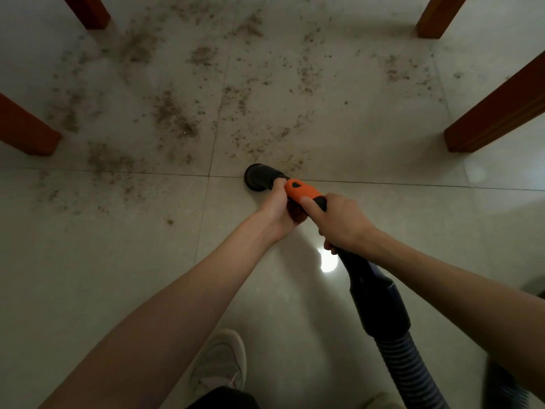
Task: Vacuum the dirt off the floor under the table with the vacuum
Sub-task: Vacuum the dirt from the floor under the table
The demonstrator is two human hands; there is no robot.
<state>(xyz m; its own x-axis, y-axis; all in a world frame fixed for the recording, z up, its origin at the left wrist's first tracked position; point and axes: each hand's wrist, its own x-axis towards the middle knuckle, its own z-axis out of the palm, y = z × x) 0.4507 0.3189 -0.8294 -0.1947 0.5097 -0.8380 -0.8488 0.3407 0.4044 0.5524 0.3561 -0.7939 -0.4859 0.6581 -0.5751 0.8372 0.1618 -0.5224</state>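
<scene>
Gripping the vacuum (306,193) wand, left hand (280,211) fingers curl behind the black nozzle (259,177); right hand (342,224) fingers wrap the orange handle. Rigid, probably light, its hose (413,370) trails flexibly. Dirt (174,113) lies just beyond the fingers, between desk legs (495,113).

Pale glossy tiles (383,149) cover the floor, with thin dark grout lines (211,143) crossing near the middle. Four reddish-brown wooden legs stand around the far part: two at the top (88,10) (439,16), one at the left (26,128) and one at the right (498,110). A bright glare spot (328,262) shines on a near tile.
</scene>
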